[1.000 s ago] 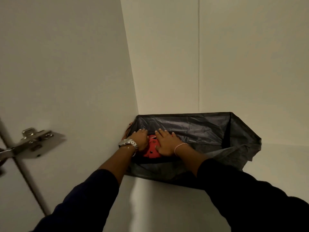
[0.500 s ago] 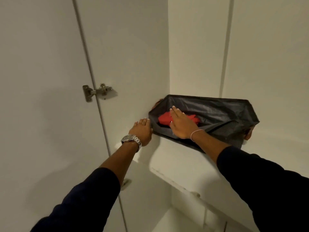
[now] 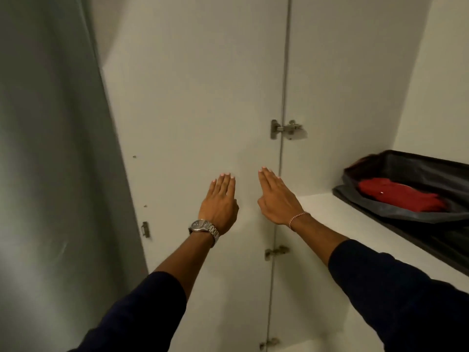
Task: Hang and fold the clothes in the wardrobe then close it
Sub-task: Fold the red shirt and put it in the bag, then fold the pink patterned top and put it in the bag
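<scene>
Now flat hands empty; folded red garment [image 3: 398,198] in crinkly bin [image 3: 416,171].

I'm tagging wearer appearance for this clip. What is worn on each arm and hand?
Both arms wear dark navy long sleeves, pushed up the forearms. The left hand has a silver metal-link wristwatch at its wrist. The right hand has a thin pinkish bracelet. Nails on the fingers are pale pink.

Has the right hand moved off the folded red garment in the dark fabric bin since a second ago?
Yes. The right hand has left the folded red garment in the dark fabric bin and now hangs open further left, near the metal door hinge.
</scene>
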